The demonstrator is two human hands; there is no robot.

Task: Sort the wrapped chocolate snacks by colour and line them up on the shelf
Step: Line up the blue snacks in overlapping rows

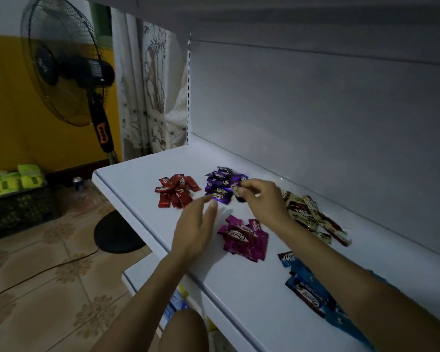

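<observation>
On the white shelf (137, 174) lie five heaps of wrapped chocolate snacks: red ones (175, 190) at the left, dark purple ones (220, 182) beside them, magenta ones (245, 237) nearer me, gold-and-brown ones (313, 217) at the right by the back wall, and blue ones (308, 285) at the near right. My right hand (262, 196) pinches a small wrapped snack (238, 193) just above the purple heap's right edge. My left hand (196, 229) hovers with straight fingers between the red and magenta heaps, holding nothing.
A black standing fan (69, 74) stands on the tiled floor left of the shelf, its round base (117, 232) near the shelf's corner. A dark crate with yellow-green packs (13, 184) sits at the far left. A lower shelf (137, 280) with packets lies below.
</observation>
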